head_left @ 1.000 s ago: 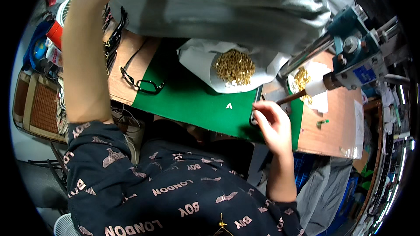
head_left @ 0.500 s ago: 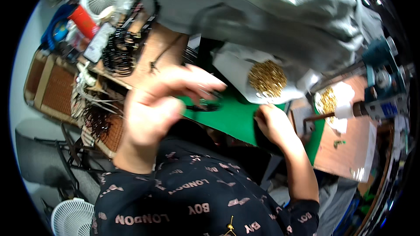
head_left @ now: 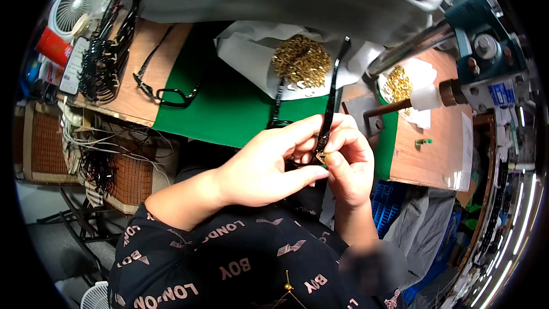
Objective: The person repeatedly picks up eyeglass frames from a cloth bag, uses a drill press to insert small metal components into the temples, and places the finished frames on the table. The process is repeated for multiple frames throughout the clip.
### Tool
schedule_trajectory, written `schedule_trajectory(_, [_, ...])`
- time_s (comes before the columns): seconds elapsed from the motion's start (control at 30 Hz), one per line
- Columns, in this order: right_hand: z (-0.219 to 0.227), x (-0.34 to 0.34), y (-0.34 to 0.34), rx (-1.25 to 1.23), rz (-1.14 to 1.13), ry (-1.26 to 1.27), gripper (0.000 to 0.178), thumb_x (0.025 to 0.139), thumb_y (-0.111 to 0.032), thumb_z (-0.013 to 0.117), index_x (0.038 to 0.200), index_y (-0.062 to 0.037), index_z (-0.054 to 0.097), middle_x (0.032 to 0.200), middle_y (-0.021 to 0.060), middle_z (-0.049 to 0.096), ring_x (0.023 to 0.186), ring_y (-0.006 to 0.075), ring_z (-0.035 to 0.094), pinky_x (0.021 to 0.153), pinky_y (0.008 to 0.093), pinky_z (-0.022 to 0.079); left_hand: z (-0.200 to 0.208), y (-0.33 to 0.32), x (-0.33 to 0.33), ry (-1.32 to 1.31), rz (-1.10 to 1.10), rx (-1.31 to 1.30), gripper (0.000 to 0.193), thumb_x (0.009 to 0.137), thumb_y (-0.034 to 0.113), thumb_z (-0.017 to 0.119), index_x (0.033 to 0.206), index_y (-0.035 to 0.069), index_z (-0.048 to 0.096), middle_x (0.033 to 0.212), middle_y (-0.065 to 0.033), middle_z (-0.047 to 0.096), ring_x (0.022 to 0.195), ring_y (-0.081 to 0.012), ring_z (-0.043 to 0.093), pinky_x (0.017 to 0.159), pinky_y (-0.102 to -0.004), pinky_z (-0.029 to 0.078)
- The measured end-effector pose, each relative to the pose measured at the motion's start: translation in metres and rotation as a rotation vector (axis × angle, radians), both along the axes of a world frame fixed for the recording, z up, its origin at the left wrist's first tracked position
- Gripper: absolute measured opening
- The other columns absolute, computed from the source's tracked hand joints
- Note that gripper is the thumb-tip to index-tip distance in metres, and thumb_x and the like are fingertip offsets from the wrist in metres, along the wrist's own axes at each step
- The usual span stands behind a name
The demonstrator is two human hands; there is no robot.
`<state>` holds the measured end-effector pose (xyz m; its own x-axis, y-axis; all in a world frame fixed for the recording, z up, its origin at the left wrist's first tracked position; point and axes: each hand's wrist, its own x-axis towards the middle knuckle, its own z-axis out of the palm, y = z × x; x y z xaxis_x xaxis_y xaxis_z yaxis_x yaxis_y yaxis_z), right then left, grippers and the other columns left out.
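While the black spectacle frame [head_left: 330, 107] is held near the front edge of the green mat [head_left: 229, 106], its corner is clasped by the left hand [head_left: 263, 163] and a gold-coloured piece [head_left: 321, 158] there is pinched by the right hand [head_left: 350, 166]. Fingertips are probably best braced together, the raised temple [head_left: 338, 67] kept unstrained and clear of the heaped gold-coloured parts [head_left: 302, 60] beyond.

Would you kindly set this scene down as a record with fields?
Left: left hand holds black glasses frame
Right: right hand at small golden piece by the frame
Surface: green mat on wooden table
Supplies: larger golden heap on white sheet; smaller golden heap farther right
Also: second black frame, left; metal machine, right
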<state>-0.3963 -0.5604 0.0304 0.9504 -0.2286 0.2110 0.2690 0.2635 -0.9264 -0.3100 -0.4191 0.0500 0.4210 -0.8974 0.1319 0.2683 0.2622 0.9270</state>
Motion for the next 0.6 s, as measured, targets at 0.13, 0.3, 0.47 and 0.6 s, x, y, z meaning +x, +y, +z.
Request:
schedule_trajectory(0.13, [0.001,-0.004,-0.010,-0.121,0.005,-0.058,0.008,0.082,-0.005,0.061,0.088,-0.0039,0.056,0.096,0.0065,0.049,0.091,0.0149,0.049,0.083,0.0280,0.039,0.004,-0.002,0.003,0.088,-0.071,0.084,0.048,0.088,0.000,0.050,0.133,-0.002,0.035,0.097,-0.0072,0.059,0.072,-0.0083,0.057,0.064,-0.0191,0.046])
schedule_trajectory(0.3, [-0.001,-0.008,-0.005,0.083,-0.024,-0.031,0.013,0.083,-0.003,0.058,0.094,-0.0029,0.053,0.096,0.0065,0.049,0.090,0.0135,0.049,0.083,0.0280,0.039,0.008,-0.008,0.000,0.020,-0.030,0.124,0.044,0.089,0.000,0.048,0.132,-0.003,0.036,0.092,-0.0059,0.060,0.068,-0.0072,0.056,0.061,-0.0177,0.045])
schedule_trajectory(0.47, [-0.001,-0.019,-0.024,-0.115,-0.039,-0.061,0.027,0.083,-0.017,0.061,0.102,0.0009,0.053,0.104,0.0112,0.053,0.098,0.0198,0.051,0.088,0.0326,0.039,0.014,-0.016,-0.003,0.018,-0.012,0.099,0.041,0.091,0.004,0.044,0.131,-0.004,0.036,0.091,-0.0084,0.062,0.064,-0.0069,0.055,0.058,-0.0166,0.044])
schedule_trajectory(0.6, [0.004,-0.032,-0.031,-0.273,-0.199,-0.025,0.029,0.086,-0.017,0.059,0.106,0.0041,0.056,0.104,0.0117,0.058,0.098,0.0200,0.055,0.087,0.0317,0.041,0.035,-0.045,-0.002,0.182,0.033,0.005,0.039,0.092,0.008,0.044,0.129,-0.003,0.036,0.097,-0.0147,0.063,0.059,-0.0074,0.054,0.051,-0.0167,0.042])
